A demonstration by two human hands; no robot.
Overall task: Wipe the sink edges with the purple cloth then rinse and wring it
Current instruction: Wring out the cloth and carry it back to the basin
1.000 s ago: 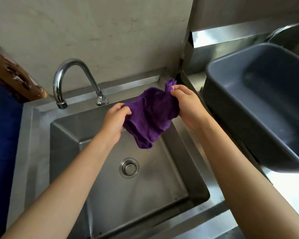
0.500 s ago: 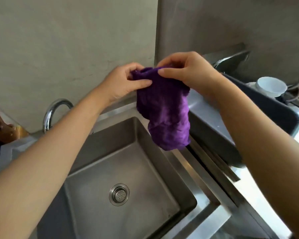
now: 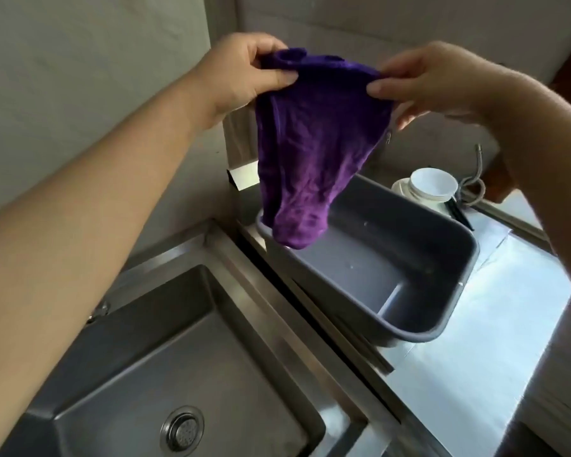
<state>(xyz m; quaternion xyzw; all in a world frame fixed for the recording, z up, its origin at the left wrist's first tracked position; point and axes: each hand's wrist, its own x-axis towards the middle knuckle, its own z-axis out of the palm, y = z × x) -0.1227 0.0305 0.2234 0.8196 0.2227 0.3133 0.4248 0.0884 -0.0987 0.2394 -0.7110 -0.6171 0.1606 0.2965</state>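
Note:
The purple cloth (image 3: 314,153) hangs spread out high in the air, its lower tip dangling over the near corner of a grey tub. My left hand (image 3: 248,74) pinches its upper left corner. My right hand (image 3: 426,80) pinches the upper right corner between thumb and fingers. The steel sink (image 3: 231,285) lies below and to the left, its basin bare with a round drain (image 3: 182,430) at the bottom. The tap is hidden behind my left forearm.
A grey plastic tub (image 3: 442,328) stands on the steel counter (image 3: 475,374) to the right of the sink. Behind it sit a white cup on a plate (image 3: 432,186) and a coiled metal hose (image 3: 472,186). A plain wall rises at the back.
Both hands have lifted the cloth up and to the right, away from above the basin, and pulled it apart so it hangs spread. My view has swung right toward the tub.

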